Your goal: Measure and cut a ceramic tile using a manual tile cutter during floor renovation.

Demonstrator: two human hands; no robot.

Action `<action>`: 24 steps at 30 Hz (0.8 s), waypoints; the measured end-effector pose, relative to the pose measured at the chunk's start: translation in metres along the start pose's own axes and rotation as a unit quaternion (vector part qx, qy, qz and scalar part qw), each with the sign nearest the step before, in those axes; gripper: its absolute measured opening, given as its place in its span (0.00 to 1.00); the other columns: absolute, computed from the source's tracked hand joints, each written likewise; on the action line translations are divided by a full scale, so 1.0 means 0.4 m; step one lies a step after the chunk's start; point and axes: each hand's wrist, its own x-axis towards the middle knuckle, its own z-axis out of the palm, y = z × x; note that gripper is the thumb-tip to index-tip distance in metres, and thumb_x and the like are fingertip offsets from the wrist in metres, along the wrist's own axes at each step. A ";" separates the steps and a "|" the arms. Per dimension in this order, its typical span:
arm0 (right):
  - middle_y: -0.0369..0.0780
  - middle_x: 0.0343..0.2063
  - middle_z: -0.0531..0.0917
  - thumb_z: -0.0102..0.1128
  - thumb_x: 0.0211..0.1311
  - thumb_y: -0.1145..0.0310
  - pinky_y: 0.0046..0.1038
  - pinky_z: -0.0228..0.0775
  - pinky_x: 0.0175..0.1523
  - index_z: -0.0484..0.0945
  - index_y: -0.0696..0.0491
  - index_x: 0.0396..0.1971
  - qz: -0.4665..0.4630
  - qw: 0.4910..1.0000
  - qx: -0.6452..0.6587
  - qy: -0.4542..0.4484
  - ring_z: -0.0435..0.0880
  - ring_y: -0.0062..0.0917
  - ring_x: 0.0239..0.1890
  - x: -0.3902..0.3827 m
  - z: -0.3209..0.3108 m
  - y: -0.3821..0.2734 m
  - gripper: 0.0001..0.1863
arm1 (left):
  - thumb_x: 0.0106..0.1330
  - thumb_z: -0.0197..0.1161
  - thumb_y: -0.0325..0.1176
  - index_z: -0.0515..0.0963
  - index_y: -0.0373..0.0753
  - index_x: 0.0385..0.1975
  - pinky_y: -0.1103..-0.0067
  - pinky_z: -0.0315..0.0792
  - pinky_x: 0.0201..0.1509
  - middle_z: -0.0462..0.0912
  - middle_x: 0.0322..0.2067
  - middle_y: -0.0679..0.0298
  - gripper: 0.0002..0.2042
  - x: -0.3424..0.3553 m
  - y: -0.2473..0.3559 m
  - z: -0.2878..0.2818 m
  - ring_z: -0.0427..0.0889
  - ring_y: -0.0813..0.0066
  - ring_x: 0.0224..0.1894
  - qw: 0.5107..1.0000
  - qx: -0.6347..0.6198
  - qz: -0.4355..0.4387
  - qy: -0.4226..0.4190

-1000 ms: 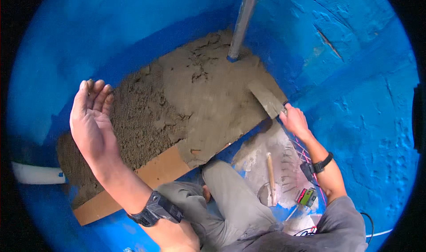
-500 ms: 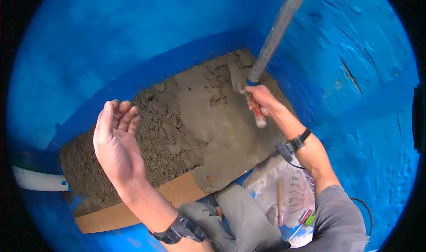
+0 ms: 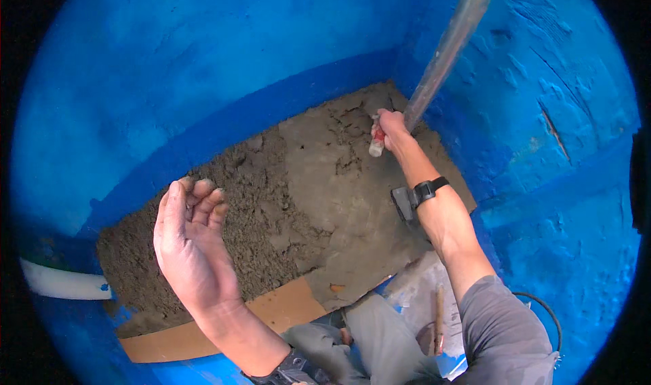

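Observation:
My right hand (image 3: 393,126) is closed round the red, mortar-smeared handle of a trowel (image 3: 378,142), beside the foot of the upright metal pipe. The trowel's blade is mostly hidden behind the hand. Under it lies a bed of wet grey mortar (image 3: 325,195), smoothed on the right and rough and crumbly on the left. Over the rough part hovers my left hand (image 3: 195,246), palm turned up and fingers loosely bent, holding nothing. Grey mortar dirties its fingertips.
A metal pipe (image 3: 453,49) rises from the far right corner of the bed. Blue walls (image 3: 203,52) enclose it. A cardboard strip (image 3: 288,305) edges the near side. A white pipe (image 3: 64,280) sticks in at left. A wooden-handled tool (image 3: 439,320) lies near my knees.
My right hand and the trowel have moved farther away, closer to the far edge beside the metal pipe. The left hand stays raised in the same pose. The whole view has shifted slightly.

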 end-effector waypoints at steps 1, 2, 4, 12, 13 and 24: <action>0.43 0.20 0.73 0.49 0.68 0.68 0.35 0.69 0.19 0.65 0.64 0.35 -0.007 1.000 -0.020 -0.022 0.73 0.30 0.16 -0.011 0.008 0.005 0.12 | 0.70 0.60 0.39 0.77 0.36 0.41 0.76 0.72 0.46 0.80 0.35 0.61 0.11 -0.003 -0.001 0.006 0.80 0.72 0.38 1.000 0.000 0.001 -0.003; 0.43 0.20 0.73 0.49 0.68 0.68 0.35 0.69 0.19 0.66 0.64 0.34 -0.013 0.998 -0.040 -0.044 0.73 0.29 0.15 -0.021 0.017 0.007 0.12 | 0.70 0.60 0.39 0.77 0.36 0.41 0.76 0.72 0.46 0.80 0.35 0.61 0.11 -0.006 -0.003 0.011 0.80 0.72 0.38 1.000 -0.001 0.002 -0.008; 0.42 0.18 0.72 0.50 0.68 0.67 0.34 0.68 0.19 0.67 0.63 0.29 -0.018 0.996 -0.059 -0.063 0.72 0.29 0.15 -0.024 0.028 0.002 0.13 | 0.70 0.60 0.39 0.77 0.36 0.41 0.76 0.72 0.46 0.80 0.35 0.60 0.11 -0.008 -0.007 0.011 0.80 0.72 0.38 1.000 -0.003 0.004 -0.017; 0.42 0.18 0.71 0.52 0.67 0.68 0.36 0.68 0.17 0.67 0.66 0.30 -0.032 0.981 -0.176 -0.081 0.71 0.30 0.13 0.012 -0.034 -0.032 0.14 | 0.71 0.59 0.41 0.77 0.39 0.43 0.74 0.70 0.50 0.80 0.39 0.62 0.12 -0.008 -0.004 -0.001 0.79 0.71 0.42 0.998 -0.003 -0.010 -0.057; 0.42 0.18 0.71 0.52 0.67 0.68 0.36 0.68 0.17 0.67 0.66 0.31 -0.031 0.979 -0.181 -0.086 0.71 0.30 0.13 0.004 -0.033 -0.042 0.14 | 0.71 0.59 0.41 0.77 0.39 0.43 0.74 0.70 0.50 0.80 0.39 0.62 0.12 -0.007 -0.002 -0.003 0.79 0.71 0.42 0.999 -0.002 -0.008 -0.054; 0.45 0.20 0.73 0.51 0.65 0.75 0.35 0.68 0.19 0.67 0.68 0.37 -0.029 0.996 -0.048 -0.076 0.73 0.30 0.15 0.052 0.028 -0.091 0.09 | 0.70 0.59 0.37 0.76 0.34 0.41 0.75 0.73 0.44 0.81 0.35 0.58 0.12 -0.017 -0.004 0.024 0.80 0.70 0.37 1.000 -0.008 0.000 -0.010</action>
